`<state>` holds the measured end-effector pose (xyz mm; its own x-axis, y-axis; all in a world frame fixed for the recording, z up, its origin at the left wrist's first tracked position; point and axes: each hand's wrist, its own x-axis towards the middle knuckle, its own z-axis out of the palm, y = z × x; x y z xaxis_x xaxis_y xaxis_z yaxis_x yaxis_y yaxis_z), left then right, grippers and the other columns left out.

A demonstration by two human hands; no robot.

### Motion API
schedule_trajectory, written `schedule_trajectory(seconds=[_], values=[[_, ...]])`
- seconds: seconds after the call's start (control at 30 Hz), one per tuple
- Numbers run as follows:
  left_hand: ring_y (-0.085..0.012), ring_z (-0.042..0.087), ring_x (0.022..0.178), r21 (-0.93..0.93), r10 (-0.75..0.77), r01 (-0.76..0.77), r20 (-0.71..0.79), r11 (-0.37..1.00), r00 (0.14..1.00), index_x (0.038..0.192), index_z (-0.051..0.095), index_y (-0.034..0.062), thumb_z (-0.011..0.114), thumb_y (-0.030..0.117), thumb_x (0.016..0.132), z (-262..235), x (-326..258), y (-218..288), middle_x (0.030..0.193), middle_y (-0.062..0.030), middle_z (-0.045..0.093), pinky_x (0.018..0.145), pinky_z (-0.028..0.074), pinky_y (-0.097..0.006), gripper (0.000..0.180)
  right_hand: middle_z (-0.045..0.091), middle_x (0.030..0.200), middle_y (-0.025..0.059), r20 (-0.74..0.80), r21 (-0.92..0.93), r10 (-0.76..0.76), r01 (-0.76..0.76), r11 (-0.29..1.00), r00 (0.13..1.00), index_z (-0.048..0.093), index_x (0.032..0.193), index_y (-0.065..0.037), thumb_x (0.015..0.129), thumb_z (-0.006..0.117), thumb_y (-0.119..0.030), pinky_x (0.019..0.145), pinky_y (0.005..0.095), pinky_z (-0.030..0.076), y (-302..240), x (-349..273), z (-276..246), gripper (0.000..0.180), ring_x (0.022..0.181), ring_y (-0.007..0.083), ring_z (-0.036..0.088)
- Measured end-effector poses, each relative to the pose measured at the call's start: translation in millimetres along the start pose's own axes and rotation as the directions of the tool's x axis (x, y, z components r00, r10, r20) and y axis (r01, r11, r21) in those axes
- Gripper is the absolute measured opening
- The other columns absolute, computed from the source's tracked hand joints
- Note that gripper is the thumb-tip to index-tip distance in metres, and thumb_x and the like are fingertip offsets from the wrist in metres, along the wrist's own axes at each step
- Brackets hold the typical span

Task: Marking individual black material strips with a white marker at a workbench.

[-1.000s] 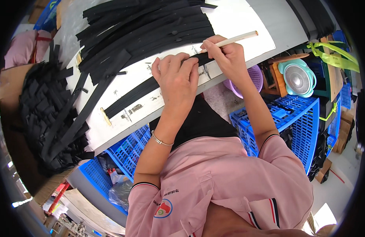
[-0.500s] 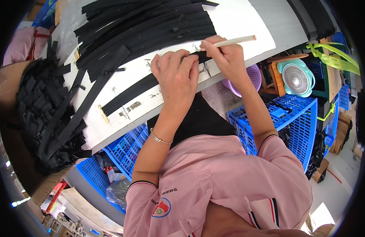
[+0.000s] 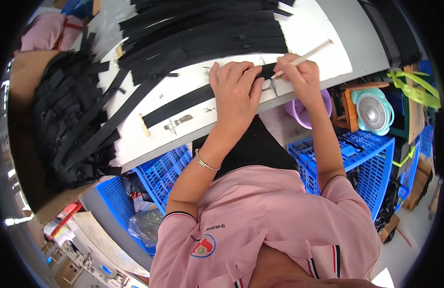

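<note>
Worktop point(image 3: 323, 62), white, carries a heap of black strips point(image 3: 198, 33). One black strip point(image 3: 183, 103) lies near its front edge, pressed flat under the left hand point(image 3: 234, 93), fingers spread. Right hand point(image 3: 301, 77) fingers grip a pale stick point(image 3: 311, 52) touching the strip's end.

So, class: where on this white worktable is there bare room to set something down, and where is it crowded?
Bare white table lies right of the heap of black strips, beyond the right hand holding a pale stick. A narrower bare band runs along the near edge, left of the left hand, below the single black strip. The far left is crowded with strips.
</note>
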<state>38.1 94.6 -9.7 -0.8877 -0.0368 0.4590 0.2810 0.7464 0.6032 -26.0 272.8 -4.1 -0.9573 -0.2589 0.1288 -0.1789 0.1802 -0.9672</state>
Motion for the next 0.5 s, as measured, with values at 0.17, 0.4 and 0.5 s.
schedule_trajectory(seconds=[0.17,0.4,0.5], values=[[-0.029,0.059,0.125,0.258,-0.058,0.092,-0.137,0.962,0.989,0.124,0.07,0.0111,0.073,0.014,0.09,-62,-7,-45,0.13,-0.0097,0.066,0.117,0.033,-0.049,0.034,0.066,0.081,0.0009,-0.022,0.146,-0.081,0.083,0.986,0.996,0.075,0.103,0.0,0.104,0.065,-0.016,0.061,0.0228,0.041,-1,1,0,0.019,0.068,0.0051,0.051],[-0.0331,0.06,0.118,0.405,-0.182,0.22,-0.131,0.888,0.975,0.114,0.072,0.0027,0.072,0.014,0.091,-118,-9,-106,0.125,-0.0148,0.068,0.106,0.042,-0.043,0.025,0.065,0.086,0.0012,0.087,-0.449,-0.287,0.295,0.843,0.954,0.068,0.107,-0.011,0.084,0.084,-0.027,0.067,0.0274,0.05,-6,7,16,0.032,0.07,0.0167,0.063],[-0.0329,0.062,0.114,0.41,-0.146,0.185,-0.124,0.893,0.981,0.11,0.072,0.0024,0.07,0.012,0.094,-124,3,-108,0.117,-0.0136,0.071,0.101,0.045,-0.042,0.019,0.066,0.088,0.0011,0.158,-0.621,-0.364,0.379,0.686,0.918,0.066,0.113,-0.014,0.083,0.084,-0.032,0.067,0.032,0.051,-6,11,21,0.04,0.071,0.0221,0.066]])
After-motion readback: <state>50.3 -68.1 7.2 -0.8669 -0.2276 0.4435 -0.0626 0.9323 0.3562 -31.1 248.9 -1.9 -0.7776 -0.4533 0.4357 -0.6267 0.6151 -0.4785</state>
